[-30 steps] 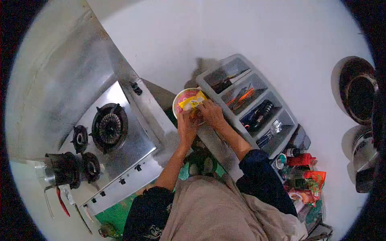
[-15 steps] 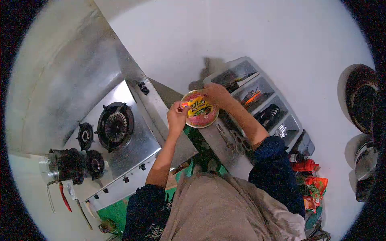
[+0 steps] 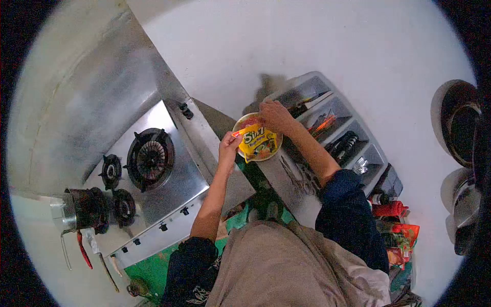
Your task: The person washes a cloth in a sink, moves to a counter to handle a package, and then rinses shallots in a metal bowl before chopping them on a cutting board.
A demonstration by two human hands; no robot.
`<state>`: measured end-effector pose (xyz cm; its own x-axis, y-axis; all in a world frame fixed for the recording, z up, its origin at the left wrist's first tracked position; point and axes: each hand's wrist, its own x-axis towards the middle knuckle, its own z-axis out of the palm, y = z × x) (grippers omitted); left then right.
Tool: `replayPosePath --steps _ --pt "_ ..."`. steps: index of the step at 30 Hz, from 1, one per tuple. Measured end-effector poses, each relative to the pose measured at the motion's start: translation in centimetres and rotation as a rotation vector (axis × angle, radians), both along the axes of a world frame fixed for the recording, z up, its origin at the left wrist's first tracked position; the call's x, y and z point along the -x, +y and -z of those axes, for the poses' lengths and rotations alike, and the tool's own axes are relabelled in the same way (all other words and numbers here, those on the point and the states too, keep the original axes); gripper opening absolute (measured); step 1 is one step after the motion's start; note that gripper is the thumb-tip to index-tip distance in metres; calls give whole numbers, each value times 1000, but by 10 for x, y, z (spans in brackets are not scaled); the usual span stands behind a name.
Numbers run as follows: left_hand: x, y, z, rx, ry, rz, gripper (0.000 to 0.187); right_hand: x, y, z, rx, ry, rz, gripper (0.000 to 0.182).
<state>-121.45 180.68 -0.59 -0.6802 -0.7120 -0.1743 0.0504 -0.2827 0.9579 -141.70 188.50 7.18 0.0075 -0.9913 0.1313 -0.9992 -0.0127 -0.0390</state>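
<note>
A yellow packet with printed lettering is stretched between my two hands above a round bowl with reddish contents. My left hand pinches the packet's left corner, where a small red-orange patch shows. Closed fingers of my right hand are at its upper right edge, covering part of the bowl's rim. The packet hides much of what lies in the bowl.
A gas stove with several burners stands at the left, a dark pot at its far end. Scissors lie right of the bowl, beside a divided utensil tray. Pans hang at far right; a red bottle stands lower right.
The yellow packet now faces up more fully, its lettering easier to read, and covers more of the bowl. My hands have shifted slightly, and the whole view has moved a little.
</note>
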Motion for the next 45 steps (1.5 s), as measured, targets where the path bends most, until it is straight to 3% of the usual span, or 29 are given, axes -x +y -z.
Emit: replayPosePath --steps 3,6,9,10,14,17,20,23,26,29,31,32,34,38,41,42,45 --pt "8 -10 14 -196 -89 11 19 0 -10 24 145 77 88 19" --pt "32 -32 61 53 -35 -32 16 0 -8 27 310 37 181 19" --pt "33 -25 64 361 -126 -357 25 -9 22 6 375 -106 267 17" --pt "27 -28 66 466 -160 -302 34 -17 39 0 368 -138 298 18" --pt "-2 -4 55 498 -202 -206 39 -67 103 20 363 -447 477 18" --pt "-16 8 64 502 -331 -273 39 -114 159 38 244 -516 389 19" --pt "-8 -1 95 295 -288 -198 55 -162 206 43 26 -679 385 23" --pt "-2 3 110 344 -279 -9 61 -213 255 82 204 -830 495 23" --pt "-4 11 122 475 -294 5 60 -240 289 82 108 -839 640 25" --pt "-8 27 115 387 -278 -28 62 -257 316 90 57 -776 695 26" --pt "-32 74 65 438 -273 -20 64 -266 330 78 -64 -757 845 26" --pt "-49 75 80 535 -277 19 65 -271 331 73 -127 -745 908 25" --pt "-72 99 90 606 -216 74 66 -286 346 89 84 -821 877 20" --pt "-133 179 115 385 -199 278 60 -316 397 60 487 -760 1048 12" --pt "-172 268 114 77 -167 511 52 -343 482 36 422 -592 1031 11" --pt "-182 303 104 27 -197 598 49 -363 507 53 532 -637 1247 12" --pt "-195 413 71 155 -339 822 44 -404 615 44 733 -490 1519 16"
